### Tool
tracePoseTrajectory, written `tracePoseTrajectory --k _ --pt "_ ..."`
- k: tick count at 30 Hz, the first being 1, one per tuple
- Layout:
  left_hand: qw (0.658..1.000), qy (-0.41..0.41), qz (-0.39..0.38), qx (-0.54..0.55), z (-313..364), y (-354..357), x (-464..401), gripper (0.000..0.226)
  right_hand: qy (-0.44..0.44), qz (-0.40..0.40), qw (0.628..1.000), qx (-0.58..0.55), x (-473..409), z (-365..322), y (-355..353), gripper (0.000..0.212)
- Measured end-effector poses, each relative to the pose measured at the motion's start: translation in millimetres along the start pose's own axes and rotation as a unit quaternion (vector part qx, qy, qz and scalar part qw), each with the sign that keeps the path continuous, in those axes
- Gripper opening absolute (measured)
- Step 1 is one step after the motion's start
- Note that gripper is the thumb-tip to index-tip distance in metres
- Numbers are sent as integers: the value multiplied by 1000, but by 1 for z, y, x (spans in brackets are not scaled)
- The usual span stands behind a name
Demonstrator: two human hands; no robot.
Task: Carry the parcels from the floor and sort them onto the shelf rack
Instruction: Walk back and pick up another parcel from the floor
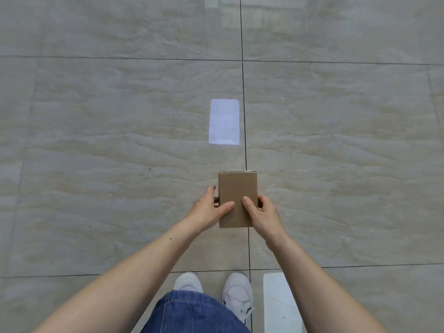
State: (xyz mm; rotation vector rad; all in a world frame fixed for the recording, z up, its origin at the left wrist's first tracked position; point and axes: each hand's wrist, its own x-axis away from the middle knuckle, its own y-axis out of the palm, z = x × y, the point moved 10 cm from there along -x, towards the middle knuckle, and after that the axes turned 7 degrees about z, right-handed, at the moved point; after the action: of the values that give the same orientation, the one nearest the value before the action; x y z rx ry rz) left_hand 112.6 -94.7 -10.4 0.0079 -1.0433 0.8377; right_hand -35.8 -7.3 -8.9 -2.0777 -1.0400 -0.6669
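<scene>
A small brown cardboard parcel is held in front of me above the tiled floor, its long side pointing away from me. My left hand grips its left edge with the thumb on top. My right hand grips its right edge, thumb also on top. Both forearms reach in from the bottom of the view. No shelf rack and no other parcels are in sight.
Glossy beige floor tiles with dark grout lines fill the view. Two bright rectangular light reflections lie on the floor, one ahead and one by my right foot. My white shoes and blue jeans show below.
</scene>
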Motion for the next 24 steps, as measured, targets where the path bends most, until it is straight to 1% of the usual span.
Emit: tracePoseTrajectory --k 5,8,10,11,12,14,15,19,24 --pt "1000 -5 13 -7 53 -56 71 86 7 -14 1000 -25 72 -69 -26 40" --pt "1000 4 26 -7 91 -91 115 91 4 -26 999 -30 114 -122 -48 56" --pt "999 19 35 -2 119 -113 144 88 -1 -35 999 -36 143 -160 -63 68" --pt "999 30 40 2 136 -124 159 84 -5 -37 999 -36 156 -179 -71 70" --pt "998 41 45 6 153 -135 174 83 -12 -40 999 -34 169 -198 -79 64" --pt "996 63 57 12 188 -156 204 87 -26 -49 998 -32 195 -236 -95 50" --pt "995 72 62 14 204 -167 219 91 -31 -53 997 -40 209 -255 -102 50" --pt "990 105 94 18 263 -205 280 103 -53 -60 994 -81 267 -325 -134 63" --pt "976 166 140 20 320 -242 348 106 -80 -14 994 -79 325 -393 -172 57"
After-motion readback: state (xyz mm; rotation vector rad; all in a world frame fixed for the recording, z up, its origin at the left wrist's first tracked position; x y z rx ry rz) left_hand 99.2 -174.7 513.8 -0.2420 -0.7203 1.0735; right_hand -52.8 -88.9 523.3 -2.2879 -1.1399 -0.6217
